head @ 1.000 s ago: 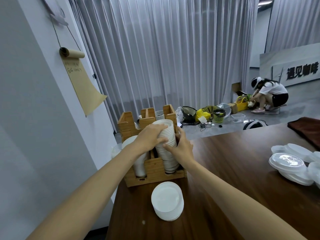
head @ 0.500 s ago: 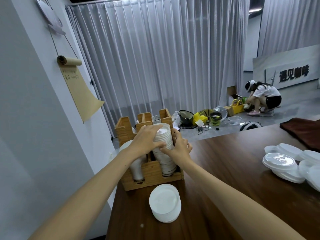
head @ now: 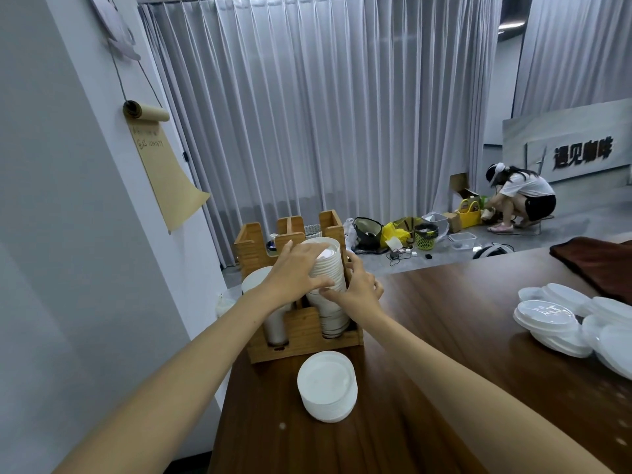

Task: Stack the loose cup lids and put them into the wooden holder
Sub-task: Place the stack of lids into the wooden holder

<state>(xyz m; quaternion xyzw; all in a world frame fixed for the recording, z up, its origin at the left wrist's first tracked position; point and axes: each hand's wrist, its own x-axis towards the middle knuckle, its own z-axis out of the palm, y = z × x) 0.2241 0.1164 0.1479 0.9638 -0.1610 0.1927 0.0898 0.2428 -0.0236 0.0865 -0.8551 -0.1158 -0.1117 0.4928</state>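
A wooden holder [head: 301,331] stands at the table's far left corner. A tall stack of white lids [head: 330,295] leans in its right slot. My left hand [head: 295,273] wraps over the top of that stack, thumb in front. From the right side, my right hand [head: 357,287] grips the stack at mid height. A second white stack [head: 258,289] fills the left slot, partly hidden by my left wrist. Just in front of the holder, a short pile of white lids [head: 327,384] lies on the table. Loose clear and white lids [head: 561,318] are spread at the right edge.
The brown wooden table [head: 444,336] runs to the right; a dark brown cloth [head: 595,261] lies at its far right. A grey wall is close on the left. Beyond the table, bags and baskets litter the floor, where a person [head: 519,196] crouches.
Both hands stay on the lid stack in the right slot; the left hand has slid a little further over its top. The camera has shifted slightly.
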